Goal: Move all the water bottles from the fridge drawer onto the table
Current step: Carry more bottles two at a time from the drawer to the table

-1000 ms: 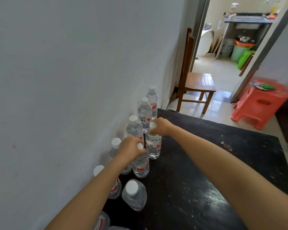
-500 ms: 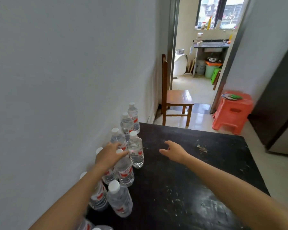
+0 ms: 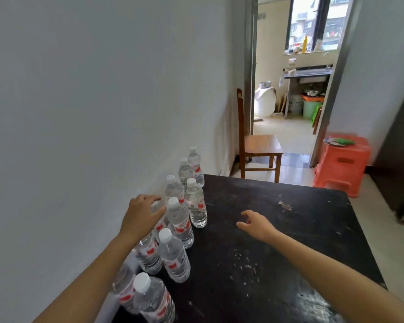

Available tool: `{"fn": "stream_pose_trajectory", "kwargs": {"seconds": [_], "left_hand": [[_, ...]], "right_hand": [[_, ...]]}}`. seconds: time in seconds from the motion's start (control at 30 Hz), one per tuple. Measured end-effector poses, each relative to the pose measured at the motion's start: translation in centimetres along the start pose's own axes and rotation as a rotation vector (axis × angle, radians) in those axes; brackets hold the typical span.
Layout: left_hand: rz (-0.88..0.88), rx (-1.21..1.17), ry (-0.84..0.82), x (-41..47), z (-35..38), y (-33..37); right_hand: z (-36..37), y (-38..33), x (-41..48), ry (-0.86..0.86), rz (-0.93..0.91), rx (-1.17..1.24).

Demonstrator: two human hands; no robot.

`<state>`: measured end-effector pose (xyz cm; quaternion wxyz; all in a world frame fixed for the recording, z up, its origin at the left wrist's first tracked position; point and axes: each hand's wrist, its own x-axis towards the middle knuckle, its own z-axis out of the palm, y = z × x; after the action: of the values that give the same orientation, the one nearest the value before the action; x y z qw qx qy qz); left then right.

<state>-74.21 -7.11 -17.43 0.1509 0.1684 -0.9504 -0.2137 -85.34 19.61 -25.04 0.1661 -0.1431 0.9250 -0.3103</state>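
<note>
Bottles, clear plastic w/ white caps & red labels, stand upright in rows along grey wall on black scuffed table, prob. to save space. Left hand over them, fingers spread, gripping nothing; right hand open, empty. Fridge drawer not visible.

Both arms reach forward. The left hand spreads its fingers, palm down; the right hand hangs loosely uncurled, empty, well apart.
</note>
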Motion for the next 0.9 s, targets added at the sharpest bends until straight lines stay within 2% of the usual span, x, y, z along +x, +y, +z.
{"fn": "stream_pose_trajectory", "kwargs": {"seconds": [0.1, 0.27, 0.47, 0.57, 0.7, 0.9], "left_hand": [[0.013, -0.007, 0.020, -1.9, -1.0, 0.0], [0.066, -0.049, 0.038, -3.6, -1.7, 0.9], [0.169, -0.115, 0.053, -7.3, -3.0, 1.7], [0.246, -0.152, 0.055, -10.4, -3.7, 1.2], [0.349, -0.180, -0.030, -15.6, -3.9, 0.1], [0.400, -0.218, -0.192, -25.1, -3.8, 1.1]], "right_hand": [[0.4, 0.1, -2.1, -0.007, 0.005, -0.035], [-1.1, -0.5, -5.9, 0.124, -0.014, -0.064], [-2.2, -0.5, -14.5, 0.405, -0.022, -0.132], [-1.8, -1.0, -20.4, 0.519, -0.007, -0.273], [-0.1, -1.3, -28.7, 0.599, 0.035, -0.362], [0.9, -1.8, -39.2, 0.655, 0.121, -0.422]]}}
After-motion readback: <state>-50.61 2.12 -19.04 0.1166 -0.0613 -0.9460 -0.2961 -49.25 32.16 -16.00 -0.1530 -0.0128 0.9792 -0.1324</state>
